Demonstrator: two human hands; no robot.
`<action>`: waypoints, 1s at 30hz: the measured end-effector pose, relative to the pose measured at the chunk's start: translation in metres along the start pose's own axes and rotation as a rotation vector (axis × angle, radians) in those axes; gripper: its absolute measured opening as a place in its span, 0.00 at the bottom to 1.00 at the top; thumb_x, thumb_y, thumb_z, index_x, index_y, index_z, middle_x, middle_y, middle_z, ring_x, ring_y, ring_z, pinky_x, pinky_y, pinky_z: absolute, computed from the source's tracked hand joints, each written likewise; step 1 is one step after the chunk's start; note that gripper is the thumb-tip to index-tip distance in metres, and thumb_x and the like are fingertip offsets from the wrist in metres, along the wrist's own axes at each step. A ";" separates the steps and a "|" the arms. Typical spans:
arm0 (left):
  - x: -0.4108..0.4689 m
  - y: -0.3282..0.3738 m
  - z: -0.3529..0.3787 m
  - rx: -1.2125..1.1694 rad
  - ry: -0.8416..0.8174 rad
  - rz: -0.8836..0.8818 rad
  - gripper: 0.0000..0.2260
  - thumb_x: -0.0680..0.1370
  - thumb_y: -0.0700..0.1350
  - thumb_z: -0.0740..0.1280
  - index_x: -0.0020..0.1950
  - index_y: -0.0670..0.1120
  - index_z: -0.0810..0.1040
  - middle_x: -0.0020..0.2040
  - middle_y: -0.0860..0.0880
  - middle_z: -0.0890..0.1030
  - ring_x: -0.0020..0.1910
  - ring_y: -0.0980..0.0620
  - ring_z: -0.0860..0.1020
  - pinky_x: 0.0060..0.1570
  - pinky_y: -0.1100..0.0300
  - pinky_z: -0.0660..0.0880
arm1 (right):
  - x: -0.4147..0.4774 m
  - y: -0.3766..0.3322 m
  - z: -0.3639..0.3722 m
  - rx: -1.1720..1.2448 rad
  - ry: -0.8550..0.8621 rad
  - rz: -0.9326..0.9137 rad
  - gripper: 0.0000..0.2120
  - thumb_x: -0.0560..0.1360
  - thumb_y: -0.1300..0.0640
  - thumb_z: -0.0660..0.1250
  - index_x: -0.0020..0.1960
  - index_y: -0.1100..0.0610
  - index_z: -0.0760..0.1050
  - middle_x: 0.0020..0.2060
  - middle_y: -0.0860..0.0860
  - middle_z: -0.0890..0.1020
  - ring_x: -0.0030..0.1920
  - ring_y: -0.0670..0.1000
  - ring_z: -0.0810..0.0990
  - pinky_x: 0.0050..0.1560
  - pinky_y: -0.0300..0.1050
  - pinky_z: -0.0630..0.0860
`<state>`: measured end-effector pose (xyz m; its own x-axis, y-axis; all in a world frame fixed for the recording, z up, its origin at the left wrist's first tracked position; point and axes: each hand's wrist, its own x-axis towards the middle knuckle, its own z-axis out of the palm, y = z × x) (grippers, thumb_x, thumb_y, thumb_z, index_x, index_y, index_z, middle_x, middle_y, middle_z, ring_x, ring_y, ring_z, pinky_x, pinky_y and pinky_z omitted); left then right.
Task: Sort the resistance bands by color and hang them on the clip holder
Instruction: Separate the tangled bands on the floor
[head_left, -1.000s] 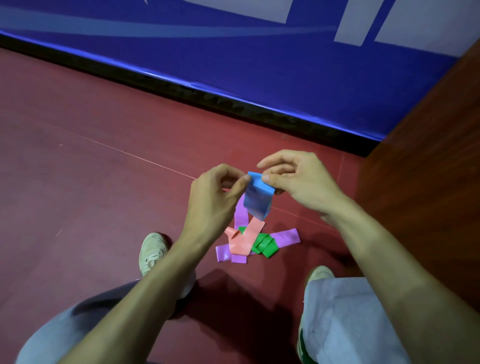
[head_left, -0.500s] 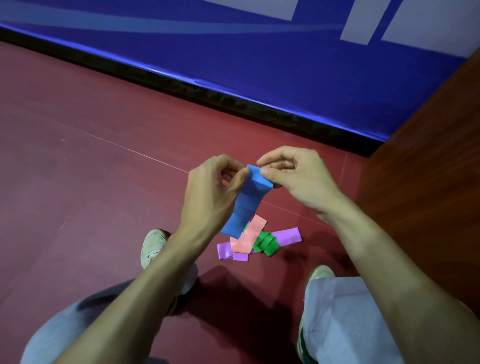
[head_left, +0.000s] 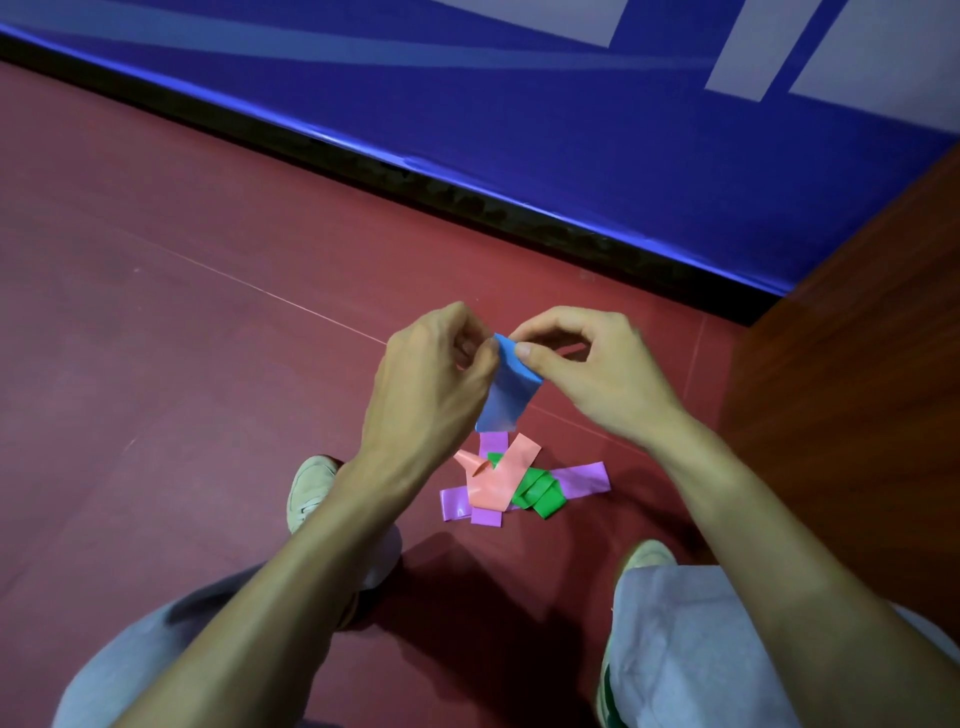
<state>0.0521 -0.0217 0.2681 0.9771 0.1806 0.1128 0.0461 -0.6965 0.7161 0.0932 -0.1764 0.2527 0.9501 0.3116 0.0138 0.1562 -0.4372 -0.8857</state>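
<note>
left hand (head_left: 431, 384): raised above the floor, thumb and curled fingers pinching the upper left edge of the blue band.
right hand (head_left: 597, 374): level with the left hand and just beside it, thumb and forefinger pinching the band's upper right corner, the other fingers loosely curled.
blue band (head_left: 506, 389): in the air between both hands, folded flat, hanging down at a slight tilt; its lower end is above the pile and apart from it.
pile: on the red floor (head_left: 208, 364) between the two shoes, nearer the floor's right edge than its left.
salmon band (head_left: 498, 478): on top of the pile, lying slanted, with a twisted end at its left.
green band (head_left: 540, 493): bunched just right of the salmon band, touching it.
purple bands (head_left: 584, 478): underneath, with ends sticking out on all sides of the pile; how many there are i cannot tell.
far edge of the floor: a black strip (head_left: 467, 197) under blue wall padding (head_left: 519, 130).
right edge of the floor: a wooden panel (head_left: 857, 364).
shoes: left shoe (head_left: 309, 488) and right shoe (head_left: 647, 556), pale, below grey trousers (head_left: 675, 649).
</note>
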 end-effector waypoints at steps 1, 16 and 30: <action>0.000 -0.001 -0.001 -0.007 0.001 -0.004 0.03 0.73 0.42 0.66 0.40 0.47 0.77 0.35 0.52 0.79 0.36 0.55 0.76 0.38 0.56 0.72 | 0.000 0.000 0.001 -0.019 0.007 -0.018 0.07 0.73 0.59 0.71 0.44 0.48 0.82 0.42 0.45 0.84 0.43 0.45 0.82 0.50 0.46 0.78; 0.006 -0.001 -0.008 -0.293 -0.067 -0.284 0.05 0.74 0.42 0.67 0.38 0.46 0.80 0.31 0.51 0.81 0.30 0.56 0.77 0.33 0.62 0.71 | -0.006 0.001 0.007 -0.188 0.121 -0.238 0.12 0.70 0.58 0.74 0.50 0.51 0.75 0.39 0.43 0.82 0.41 0.44 0.82 0.46 0.45 0.79; 0.003 -0.003 -0.004 0.048 -0.124 -0.156 0.06 0.78 0.51 0.64 0.48 0.50 0.78 0.39 0.57 0.78 0.41 0.55 0.77 0.40 0.58 0.71 | -0.002 0.005 0.001 -0.239 0.169 -0.308 0.04 0.69 0.59 0.74 0.40 0.57 0.78 0.35 0.46 0.81 0.38 0.45 0.78 0.43 0.38 0.73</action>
<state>0.0542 -0.0166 0.2686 0.9753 0.2038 -0.0853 0.2060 -0.6993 0.6845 0.0916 -0.1785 0.2478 0.8771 0.3245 0.3541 0.4789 -0.5349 -0.6961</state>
